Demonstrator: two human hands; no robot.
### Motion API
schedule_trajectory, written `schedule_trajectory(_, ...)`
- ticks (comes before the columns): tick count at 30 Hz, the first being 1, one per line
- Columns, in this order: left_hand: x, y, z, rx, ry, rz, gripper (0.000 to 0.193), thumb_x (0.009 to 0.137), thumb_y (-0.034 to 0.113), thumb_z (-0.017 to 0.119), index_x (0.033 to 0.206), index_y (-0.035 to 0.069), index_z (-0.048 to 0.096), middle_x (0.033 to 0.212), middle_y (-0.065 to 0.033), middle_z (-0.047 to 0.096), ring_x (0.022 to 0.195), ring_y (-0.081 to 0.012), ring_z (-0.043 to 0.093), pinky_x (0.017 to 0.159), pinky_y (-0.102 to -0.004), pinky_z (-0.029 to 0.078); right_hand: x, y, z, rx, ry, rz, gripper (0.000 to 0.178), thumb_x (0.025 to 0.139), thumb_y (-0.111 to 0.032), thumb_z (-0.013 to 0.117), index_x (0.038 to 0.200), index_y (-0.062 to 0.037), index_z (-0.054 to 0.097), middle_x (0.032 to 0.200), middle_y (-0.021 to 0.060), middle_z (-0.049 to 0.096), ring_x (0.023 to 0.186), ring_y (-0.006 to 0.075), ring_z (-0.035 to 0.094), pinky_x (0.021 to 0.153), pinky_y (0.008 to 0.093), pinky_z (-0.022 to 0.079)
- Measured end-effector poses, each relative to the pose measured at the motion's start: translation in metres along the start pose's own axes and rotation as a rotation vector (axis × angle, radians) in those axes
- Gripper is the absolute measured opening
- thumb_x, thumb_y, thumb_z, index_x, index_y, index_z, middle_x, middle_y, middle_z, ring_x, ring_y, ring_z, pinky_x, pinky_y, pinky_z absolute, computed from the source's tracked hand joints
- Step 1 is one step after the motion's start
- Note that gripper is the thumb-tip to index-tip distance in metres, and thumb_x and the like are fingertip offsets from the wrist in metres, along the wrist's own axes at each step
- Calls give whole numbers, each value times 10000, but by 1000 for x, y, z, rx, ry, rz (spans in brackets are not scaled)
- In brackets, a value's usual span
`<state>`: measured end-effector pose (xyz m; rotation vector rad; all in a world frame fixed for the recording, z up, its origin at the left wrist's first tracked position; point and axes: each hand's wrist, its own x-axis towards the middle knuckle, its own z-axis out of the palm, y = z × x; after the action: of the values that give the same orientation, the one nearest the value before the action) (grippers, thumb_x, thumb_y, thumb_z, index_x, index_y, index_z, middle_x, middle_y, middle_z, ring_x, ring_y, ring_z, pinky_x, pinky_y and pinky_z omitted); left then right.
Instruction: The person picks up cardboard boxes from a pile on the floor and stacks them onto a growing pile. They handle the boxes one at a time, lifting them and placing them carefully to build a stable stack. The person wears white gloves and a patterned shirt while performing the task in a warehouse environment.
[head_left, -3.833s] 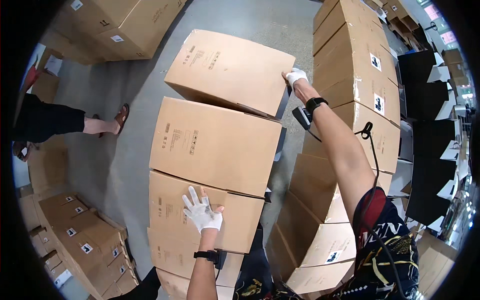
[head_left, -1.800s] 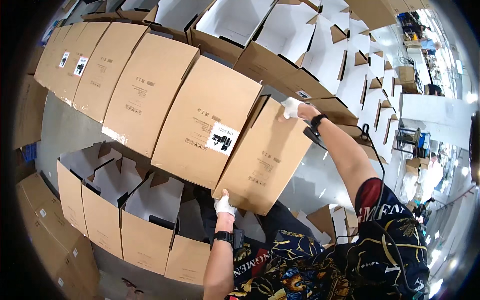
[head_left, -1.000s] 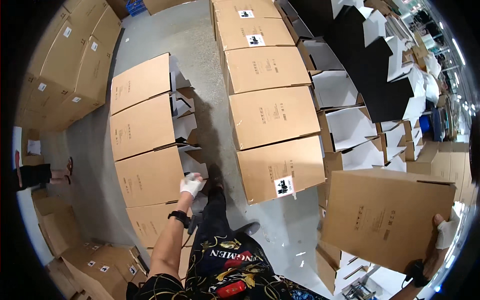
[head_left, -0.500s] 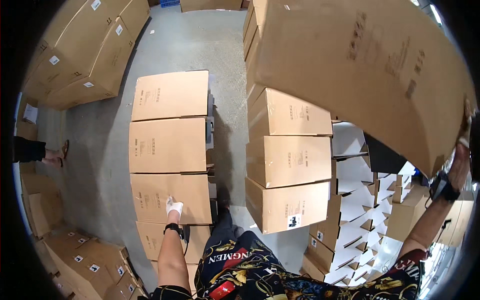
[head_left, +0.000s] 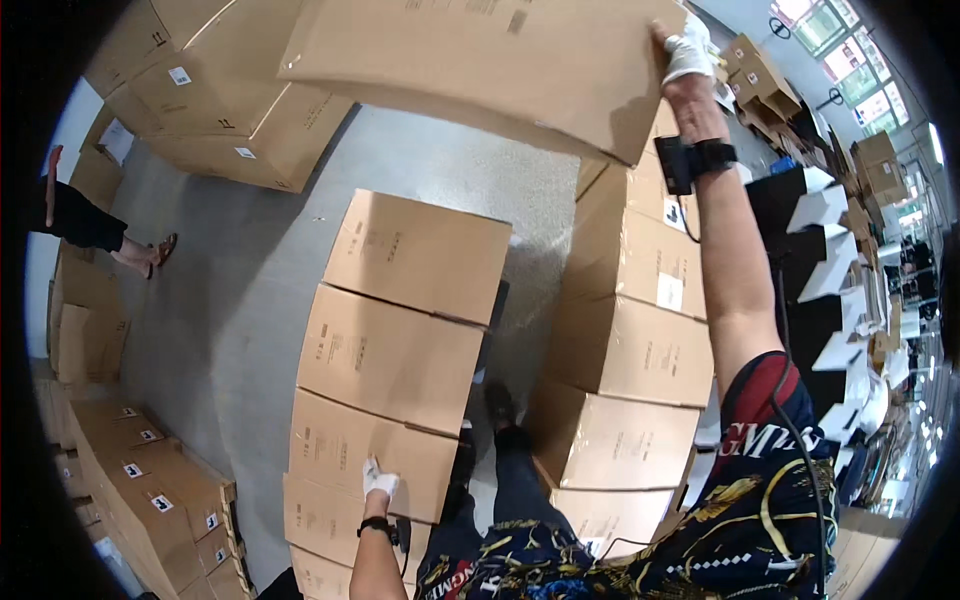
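Note:
My right hand, in a white glove, grips the right edge of a large brown cardboard box. This box is raised at the top of the view, above the floor and the far end of the right row; its far part is cut off. My left hand, also white-gloved, rests with fingers apart on a closed cardboard box in the left row. More boxes of that row stand beyond it, among them the farthest one.
A right-hand row of taped boxes runs beside my legs. Beyond it stand black and white panels. Large cartons are stacked at far left, and a pallet of boxes at near left. Another person's leg shows at left.
The raised box has swung from the right toward the left and farther away, with my right hand on its edge. My view has turned right. My left hand stays on the left row.

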<state>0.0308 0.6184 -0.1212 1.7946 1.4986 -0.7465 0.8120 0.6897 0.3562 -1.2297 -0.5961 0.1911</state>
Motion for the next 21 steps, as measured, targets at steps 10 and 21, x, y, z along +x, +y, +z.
schedule_trajectory(10, 11, 47, -4, -415, 214, -215, 978, 617, 230, 780, 1415, 1, 264, 1334, -191, 408, 1253, -317, 379, 1079, -347, 317, -26, 510, -1, 163, -29, 800, 242, 750, -46, 748, 959, 18, 645, 934, 126, 668, 806, 238, 638, 748, 386, 536)
schedule_trajectory(21, 8, 34, 25, -496, 237, -199, 1034, 645, 302, 743, 1456, 7, 174, 1464, -107, 303, 1325, -299, 268, 1149, -363, 68, -115, 556, 44, 309, 196, 638, 352, 704, 61, 726, 1029, 41, 595, 965, 120, 646, 900, 225, 607, 826, 379, 517)
